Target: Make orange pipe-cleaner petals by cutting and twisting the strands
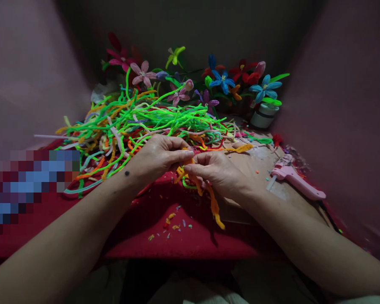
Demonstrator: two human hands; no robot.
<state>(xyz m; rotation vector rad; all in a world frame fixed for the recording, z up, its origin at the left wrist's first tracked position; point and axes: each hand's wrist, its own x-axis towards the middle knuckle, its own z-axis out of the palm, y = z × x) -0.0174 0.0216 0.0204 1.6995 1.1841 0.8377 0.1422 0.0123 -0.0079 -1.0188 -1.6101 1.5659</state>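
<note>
1. The orange pipe cleaner (215, 207) is in both hands, above the desk (164, 247), near the middle of its front edge; one loose end hangs down toward this edge.
2. The left hand (160, 155) has its grip pinching the upper, gathered part between thumb and fingers.
3. The right hand (217, 171) has its grip pinching the same piece just below. A green strand (186, 183) shows under it; if they are joined, I cannot tell.
4. I judge it very light, with soft fuzz over thin wire: easy to bend, hardly slippery.
5. Best is to hold the gathered part by fingertips; hard squeezing probably flattens the fuzz.
</note>
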